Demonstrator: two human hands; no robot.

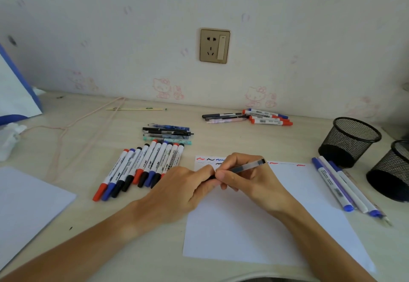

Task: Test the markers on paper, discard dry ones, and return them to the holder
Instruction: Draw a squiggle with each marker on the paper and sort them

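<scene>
A translucent pen with a black end lies across my two hands above the white test paper. My right hand grips its barrel, and my left hand pinches its near end, where the cap or tip is hidden by fingers. Red, black and blue squiggles run along the paper's top edge. A row of several whiteboard markers lies left of the paper. Two black mesh holders stand at the right.
Several pens lie behind the marker row; more pens and markers lie near the wall. Three or so pens rest between paper and holders. Another sheet lies front left, with a pink cord, tissue and bag beyond.
</scene>
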